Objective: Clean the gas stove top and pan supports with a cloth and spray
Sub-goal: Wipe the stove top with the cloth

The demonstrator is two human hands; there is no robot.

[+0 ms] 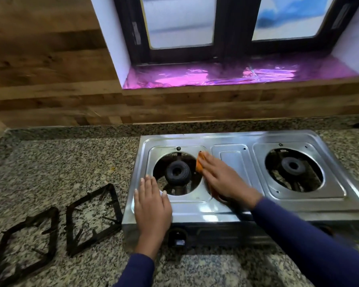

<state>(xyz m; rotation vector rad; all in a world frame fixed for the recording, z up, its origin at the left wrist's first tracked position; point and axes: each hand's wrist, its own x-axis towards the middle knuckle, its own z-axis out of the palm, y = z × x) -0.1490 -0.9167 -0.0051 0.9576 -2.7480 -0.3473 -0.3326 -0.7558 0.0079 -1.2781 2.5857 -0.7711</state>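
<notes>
From the head view, the left hand lies flat and open, fingers together, palm down on the front left corner of the steel gas stove top, holding nothing; its fingertips reach the rim of the round opening around the left burner, which sits just beyond and slightly right of them. The right hand is also spread flat, pressing an orange cloth against the stove top; the cloth shows only as a folded edge past the fingertips and a sliver under the heel of the palm, the rest hidden beneath the hand. This hand rests on the strip of metal between the left burner opening and the raised centre panel, which lies just to its right. Further right of the right hand, well apart from it, is the right burner in its own round opening. Both burners are bare, without supports on them. The two dark pan supports lie on the speckled granite counter to the left of the left hand: the nearer pan support is just beside the stove's left edge, the farther pan support beyond it toward the counter's left. Both sleeves are dark blue. Whether a spray bottle is anywhere nearby cannot be told.
</notes>
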